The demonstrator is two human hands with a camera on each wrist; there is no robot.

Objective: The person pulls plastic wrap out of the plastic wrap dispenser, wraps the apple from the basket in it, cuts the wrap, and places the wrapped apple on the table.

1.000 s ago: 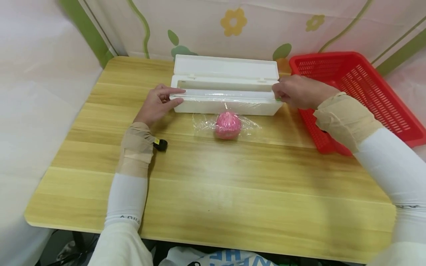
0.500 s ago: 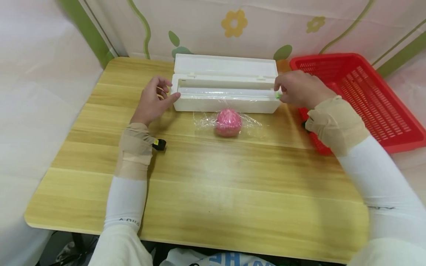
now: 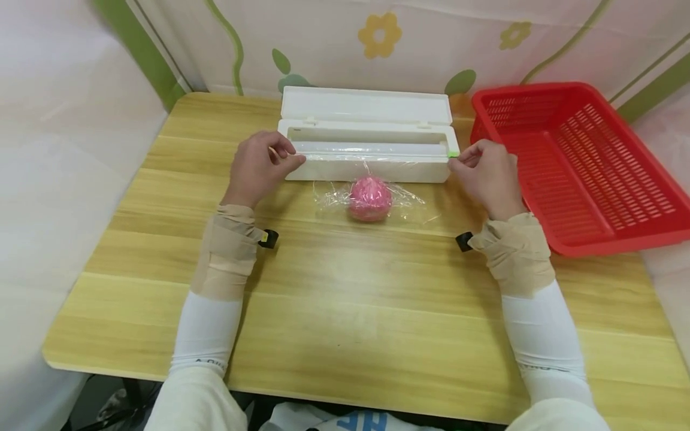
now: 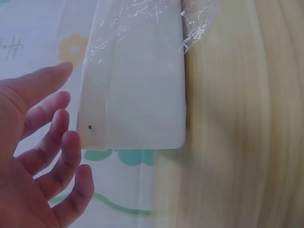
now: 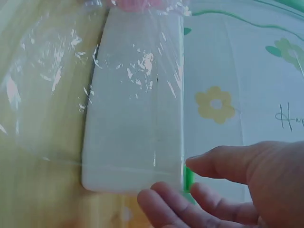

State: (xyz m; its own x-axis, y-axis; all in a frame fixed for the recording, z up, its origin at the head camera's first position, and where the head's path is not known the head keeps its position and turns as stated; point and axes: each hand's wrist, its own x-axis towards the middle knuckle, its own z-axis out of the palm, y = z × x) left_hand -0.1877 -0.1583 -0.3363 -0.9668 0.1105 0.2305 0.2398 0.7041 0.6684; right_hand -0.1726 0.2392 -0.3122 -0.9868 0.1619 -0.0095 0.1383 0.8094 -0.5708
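A long white cling film dispenser box (image 3: 372,171) stands with its lid (image 3: 366,106) raised, a roll of clear film (image 3: 372,148) inside. Film hangs over its front and covers a pink round object (image 3: 369,199) on the table. My left hand (image 3: 259,164) is at the box's left end, thumb by the front rim; in the left wrist view its fingers are loosely bent and hold nothing. At the right end, the thumb and index finger of my right hand (image 3: 489,178) close about a small green slider (image 5: 189,178) on the rim.
A red plastic basket (image 3: 571,233) stands at the right of the wooden table (image 3: 345,323). A patterned cloth (image 3: 323,42) hangs behind the table. Small black cameras are strapped to both wrists.
My right hand has come down from above the box's right end to its front right corner, the forearm swinging inward off the basket. My left hand has shifted slightly right along the rim.
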